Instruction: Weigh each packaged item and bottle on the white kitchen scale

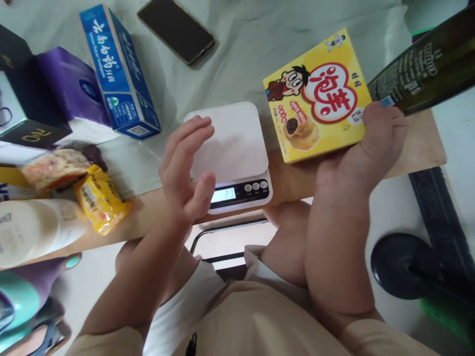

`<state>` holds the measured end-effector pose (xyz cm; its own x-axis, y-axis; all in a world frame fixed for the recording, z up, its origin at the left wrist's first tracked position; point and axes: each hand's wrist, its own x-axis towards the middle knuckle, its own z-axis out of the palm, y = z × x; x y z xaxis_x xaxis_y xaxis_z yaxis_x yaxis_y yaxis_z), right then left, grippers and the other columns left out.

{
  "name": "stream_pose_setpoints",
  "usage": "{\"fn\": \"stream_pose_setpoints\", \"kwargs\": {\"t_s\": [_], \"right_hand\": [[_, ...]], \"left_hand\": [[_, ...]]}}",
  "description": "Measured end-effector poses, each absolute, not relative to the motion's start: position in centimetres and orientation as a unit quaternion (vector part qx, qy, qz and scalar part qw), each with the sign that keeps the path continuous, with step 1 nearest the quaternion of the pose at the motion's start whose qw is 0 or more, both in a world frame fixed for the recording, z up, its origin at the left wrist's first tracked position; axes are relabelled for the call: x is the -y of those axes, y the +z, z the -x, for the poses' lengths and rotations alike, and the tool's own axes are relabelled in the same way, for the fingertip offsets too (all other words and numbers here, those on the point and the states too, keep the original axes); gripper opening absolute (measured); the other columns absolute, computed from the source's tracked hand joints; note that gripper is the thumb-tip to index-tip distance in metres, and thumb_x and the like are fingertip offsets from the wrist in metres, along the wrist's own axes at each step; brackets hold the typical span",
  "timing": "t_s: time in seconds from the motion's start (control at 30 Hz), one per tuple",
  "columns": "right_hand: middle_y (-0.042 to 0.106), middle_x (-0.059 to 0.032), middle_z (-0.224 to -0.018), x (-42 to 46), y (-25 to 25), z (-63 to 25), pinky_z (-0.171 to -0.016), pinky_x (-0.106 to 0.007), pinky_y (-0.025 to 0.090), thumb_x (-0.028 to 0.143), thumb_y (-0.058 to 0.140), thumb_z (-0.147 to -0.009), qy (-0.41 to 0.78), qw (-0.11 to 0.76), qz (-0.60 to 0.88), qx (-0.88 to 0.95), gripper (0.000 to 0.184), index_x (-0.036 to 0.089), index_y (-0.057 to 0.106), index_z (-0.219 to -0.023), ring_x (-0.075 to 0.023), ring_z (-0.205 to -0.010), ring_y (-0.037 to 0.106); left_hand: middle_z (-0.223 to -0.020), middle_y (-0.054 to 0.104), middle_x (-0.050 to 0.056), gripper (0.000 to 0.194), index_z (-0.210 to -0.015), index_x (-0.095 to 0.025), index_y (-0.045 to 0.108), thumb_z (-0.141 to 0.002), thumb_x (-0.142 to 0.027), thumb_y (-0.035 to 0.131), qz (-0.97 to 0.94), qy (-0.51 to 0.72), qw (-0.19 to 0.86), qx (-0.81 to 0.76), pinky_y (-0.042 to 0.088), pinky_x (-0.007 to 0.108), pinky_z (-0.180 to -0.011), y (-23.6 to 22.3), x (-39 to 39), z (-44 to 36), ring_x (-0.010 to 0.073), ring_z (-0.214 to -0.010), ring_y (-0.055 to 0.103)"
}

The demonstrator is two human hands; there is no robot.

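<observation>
A white digital kitchen scale lies near the table's front edge, its display lit with digits that look like 27. At the scale's left side is my left hand, fingers apart and holding nothing; whether it touches the scale I cannot tell. To the right, my right hand grips a yellow snack box by its lower right corner. The box front has a cartoon figure and a cream-filled puff. Some of my right fingers are hidden behind the box.
On the left are a blue toothpaste box, a purple box, a black box, a yellow snack packet and a white bottle. A phone lies at the back. A dark green bottle is at right.
</observation>
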<state>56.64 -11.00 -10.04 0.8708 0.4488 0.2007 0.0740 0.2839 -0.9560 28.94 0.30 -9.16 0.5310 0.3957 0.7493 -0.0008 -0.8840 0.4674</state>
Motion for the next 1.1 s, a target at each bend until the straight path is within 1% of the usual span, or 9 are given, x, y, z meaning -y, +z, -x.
{"fn": "stream_pose_setpoints", "kwargs": {"t_s": [0.1, 0.2, 0.27, 0.37, 0.43, 0.57, 0.67, 0.77, 1.1], "right_hand": [[0.052, 0.0030, -0.100, 10.8, -9.9, -56.0, -0.119, -0.045, 0.058, 0.030, 0.064, -0.095, 0.071, 0.780, 0.591, 0.194, 0.023, 0.027, 0.041, -0.095, -0.0103, -0.104, 0.073], [0.048, 0.0007, -0.100, 10.4, -9.9, -55.5, -0.117, -0.050, 0.057, 0.030, 0.057, -0.095, -0.007, 0.746, 0.640, 0.182, 0.015, 0.028, 0.042, -0.099, -0.0142, -0.102, 0.069], [0.049, -0.0023, -0.107, 10.7, -9.8, -55.3, -0.122, -0.054, 0.051, 0.026, 0.060, -0.090, -0.046, 0.685, 0.699, 0.200, 0.017, 0.027, 0.048, -0.102, -0.0190, -0.111, 0.066], [0.050, -0.0060, -0.124, 11.5, -9.2, -54.6, -0.132, -0.055, 0.033, 0.020, 0.068, -0.083, -0.120, 0.580, 0.749, 0.299, 0.031, 0.025, 0.055, -0.111, -0.0265, -0.136, 0.053], [0.053, -0.0075, -0.127, 11.7, -8.6, -53.4, -0.132, -0.057, 0.031, 0.024, 0.067, -0.085, -0.172, 0.530, 0.743, 0.370, 0.034, 0.025, 0.056, -0.117, -0.0280, -0.139, 0.051], [0.069, -0.0082, -0.120, 11.0, -7.3, -49.8, -0.130, -0.065, 0.032, 0.026, 0.061, -0.090, -0.073, 0.441, 0.780, 0.438, 0.020, 0.026, 0.067, -0.109, -0.0305, -0.134, 0.061], [0.075, -0.0067, -0.122, 10.5, -6.7, -48.8, -0.128, -0.062, 0.038, 0.016, 0.062, -0.085, 0.006, 0.375, 0.816, 0.440, 0.021, 0.027, 0.075, -0.097, -0.0293, -0.130, 0.064], [0.075, -0.0065, -0.126, 10.4, -6.8, -49.6, -0.125, -0.057, 0.043, 0.011, 0.059, -0.083, 0.001, 0.364, 0.831, 0.421, 0.028, 0.027, 0.078, -0.098, -0.0281, -0.131, 0.064], [0.072, -0.0060, -0.136, 10.7, -7.8, -51.4, -0.132, -0.066, 0.031, 0.015, 0.054, -0.088, -0.019, 0.349, 0.842, 0.412, 0.027, 0.029, 0.074, -0.100, -0.0303, -0.145, 0.056]], "left_hand": [[-0.148, 0.067, 0.011, 0.055, -0.153, -0.017, 0.059, -0.108, -0.045, 0.043, -0.846, 0.478, 0.203, -0.120, 0.052, 0.055, -0.121, -9.2, -0.3, -29.0, 0.0306, -0.142, 0.061], [-0.146, 0.068, 0.012, 0.055, -0.152, -0.016, 0.060, -0.108, -0.045, 0.043, -0.842, 0.485, 0.205, -0.120, 0.051, 0.053, -0.121, -9.2, -0.3, -28.9, 0.0304, -0.141, 0.061], [-0.146, 0.068, 0.013, 0.055, -0.151, -0.015, 0.061, -0.107, -0.044, 0.045, -0.839, 0.488, 0.210, -0.118, 0.050, 0.050, -0.122, -9.3, -0.3, -28.9, 0.0297, -0.141, 0.061], [-0.145, 0.068, 0.014, 0.056, -0.150, -0.014, 0.061, -0.106, -0.045, 0.045, -0.838, 0.490, 0.208, -0.116, 0.049, 0.049, -0.122, -9.4, -0.2, -28.8, 0.0296, -0.140, 0.062], [-0.145, 0.068, 0.014, 0.057, -0.151, -0.014, 0.060, -0.106, -0.046, 0.045, -0.842, 0.487, 0.203, -0.114, 0.050, 0.049, -0.121, -9.4, 0.0, -28.7, 0.0303, -0.139, 0.062], [-0.143, 0.068, 0.014, 0.056, -0.150, -0.015, 0.060, -0.106, -0.046, 0.045, -0.845, 0.483, 0.197, -0.118, 0.050, 0.048, -0.120, -9.1, 0.4, -28.7, 0.0298, -0.137, 0.063], [-0.141, 0.069, 0.015, 0.055, -0.148, -0.014, 0.062, -0.106, -0.045, 0.046, -0.845, 0.481, 0.194, -0.130, 0.050, 0.047, -0.121, -8.9, 0.7, -28.6, 0.0294, -0.136, 0.064], [-0.140, 0.070, 0.015, 0.054, -0.147, -0.014, 0.063, -0.107, -0.045, 0.047, -0.844, 0.478, 0.200, -0.138, 0.050, 0.048, -0.121, -8.7, 0.8, -28.4, 0.0300, -0.135, 0.065], [-0.138, 0.070, 0.016, 0.054, -0.142, -0.013, 0.066, -0.105, -0.046, 0.044, -0.845, 0.476, 0.200, -0.141, 0.054, 0.045, -0.115, -8.7, 1.0, -28.8, 0.0277, -0.130, 0.067]]}}
